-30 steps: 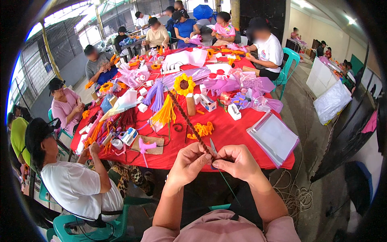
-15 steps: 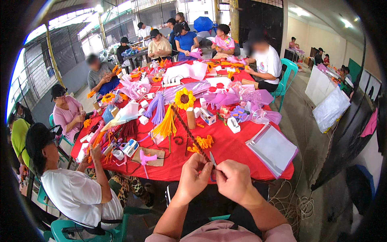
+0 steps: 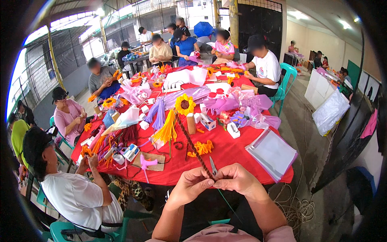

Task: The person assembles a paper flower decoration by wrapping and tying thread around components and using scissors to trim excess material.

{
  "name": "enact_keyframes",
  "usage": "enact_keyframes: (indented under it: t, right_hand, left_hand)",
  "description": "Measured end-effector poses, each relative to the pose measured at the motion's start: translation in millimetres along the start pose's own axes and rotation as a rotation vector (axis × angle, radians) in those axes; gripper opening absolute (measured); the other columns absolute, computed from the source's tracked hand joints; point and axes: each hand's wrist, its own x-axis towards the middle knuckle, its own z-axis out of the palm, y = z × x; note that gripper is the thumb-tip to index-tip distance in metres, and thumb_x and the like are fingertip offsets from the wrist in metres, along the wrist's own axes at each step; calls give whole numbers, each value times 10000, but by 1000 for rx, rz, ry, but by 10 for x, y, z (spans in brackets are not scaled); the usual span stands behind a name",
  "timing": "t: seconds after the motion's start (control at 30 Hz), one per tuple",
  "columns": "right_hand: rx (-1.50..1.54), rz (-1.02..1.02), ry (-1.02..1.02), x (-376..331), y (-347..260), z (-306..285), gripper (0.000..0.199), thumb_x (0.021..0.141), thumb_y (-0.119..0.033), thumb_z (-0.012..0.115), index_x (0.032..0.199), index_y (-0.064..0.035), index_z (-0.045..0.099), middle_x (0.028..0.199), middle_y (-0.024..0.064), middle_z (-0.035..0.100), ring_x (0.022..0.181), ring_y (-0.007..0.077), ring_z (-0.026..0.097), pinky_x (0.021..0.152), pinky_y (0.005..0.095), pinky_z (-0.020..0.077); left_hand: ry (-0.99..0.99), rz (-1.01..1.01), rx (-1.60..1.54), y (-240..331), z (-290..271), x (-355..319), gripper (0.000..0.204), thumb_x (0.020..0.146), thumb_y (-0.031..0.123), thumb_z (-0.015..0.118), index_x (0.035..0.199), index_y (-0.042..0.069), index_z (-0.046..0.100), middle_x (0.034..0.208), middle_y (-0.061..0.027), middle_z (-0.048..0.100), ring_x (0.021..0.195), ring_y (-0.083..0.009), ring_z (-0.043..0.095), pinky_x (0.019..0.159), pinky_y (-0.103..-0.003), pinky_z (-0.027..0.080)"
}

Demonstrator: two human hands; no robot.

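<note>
In front of my chest, at the table's near edge, both hands meet. My left hand [image 3: 191,186] is closed in a pinch on the lower end of a long brown twisted pipe cleaner [image 3: 192,143], which slants up and left over the table. My right hand [image 3: 241,182] pinches the same end, its fingertips against those of the left. A thin green strand [image 3: 228,202] hangs below the fingers; where it joins is hidden. Just behind the hands show the blades of scissors [image 3: 213,164], their handles covered. An orange fuzzy bundle [image 3: 200,148] lies beyond them.
Across the red-covered table [image 3: 225,153] are a yellow sunflower [image 3: 185,104], yellow stems [image 3: 166,131], a pink glue gun [image 3: 146,162], a white tape dispenser [image 3: 233,130] and clear plastic sheets [image 3: 272,153]. A co-worker in white [image 3: 76,193] sits close on my left. Coiled rope [image 3: 300,209] lies on the floor.
My hands have come together at the pipe cleaner's lower end, the right fingers now against the left. The green strand now shows below them. The co-worker on the left holds an orange piece higher.
</note>
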Motion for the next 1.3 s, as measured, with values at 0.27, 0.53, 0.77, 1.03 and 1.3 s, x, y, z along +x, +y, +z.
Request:
enact_keyframes:
  t: [0.27, 0.53, 0.77, 1.03, 1.3]
  right_hand:
    - [-294, -107, 22, 48, -20, 35, 104, 813, -88, 722, 831, -9, 655, 669, -31, 593, 548, 8, 456, 477, 185, 336]
    - [-674, -343, 361, 48, 32, 191, 118, 744, -79, 719, 790, -15, 632, 716, 140, 642, 601, 190, 628, 531, 313, 458]
    - [-1146, -490, 602, 75, 152, 409, 102, 718, -23, 687, 746, 10, 594, 679, 162, 602, 630, 345, 615, 529, 372, 468]
    - [-379, -227, 181, 44, 181, 56, 131, 809, -100, 691, 757, -6, 617, 605, 49, 585, 512, 100, 527, 466, 264, 375]
    - [94, 52, -91, -13, 79, -10, 151, 841, -171, 699, 794, -34, 654, 624, -16, 569, 485, 29, 458, 437, 181, 319]
  left_hand:
    - [114, 10, 204, -15, -19, -42, 53, 904, 43, 604, 901, 8, 564, 842, -7, 605, 784, -74, 544, 710, -220, 443]
    - [305, 135, 504, -46, 97, 22, 52, 880, -16, 580, 855, 10, 542, 818, -17, 596, 758, -69, 542, 685, -225, 440]
    - [550, 121, 805, -133, 209, 122, 122, 818, -10, 636, 791, -15, 516, 701, -95, 597, 633, -126, 603, 566, -265, 464]
    - [209, -4, 26, -41, 178, 13, 67, 869, -15, 609, 935, -7, 620, 902, -55, 628, 839, -110, 587, 753, -258, 469]
    - [63, 60, 86, -12, 68, -41, 47, 852, 14, 648, 895, -3, 637, 885, -49, 628, 798, -121, 582, 716, -255, 460]
